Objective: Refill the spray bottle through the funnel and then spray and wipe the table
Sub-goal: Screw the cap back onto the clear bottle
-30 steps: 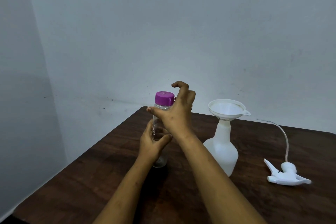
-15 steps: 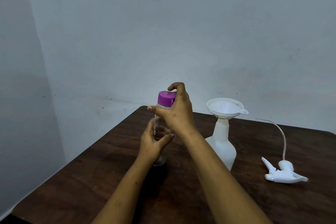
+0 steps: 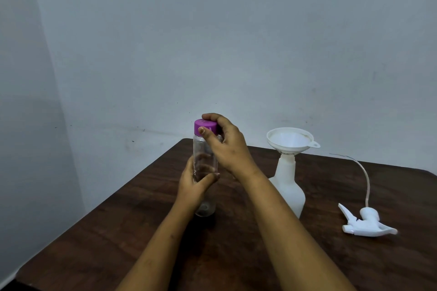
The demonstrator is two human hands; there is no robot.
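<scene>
A clear water bottle (image 3: 201,149) stands upright on the dark wooden table (image 3: 236,255). My left hand (image 3: 192,184) grips its body. My right hand (image 3: 227,146) curls thumb and fingers round its purple cap (image 3: 205,125). To the right stands the white spray bottle (image 3: 287,182) with a white funnel (image 3: 290,139) seated in its neck. The white trigger sprayer head (image 3: 365,223) with its long dip tube lies on the table at the far right.
Grey walls close in behind and to the left of the table. The table's left edge runs diagonally towards the near left corner (image 3: 26,274).
My right hand has come down from beside the cap and now grips it with thumb and fingers. My left hand stays on the bottle body.
</scene>
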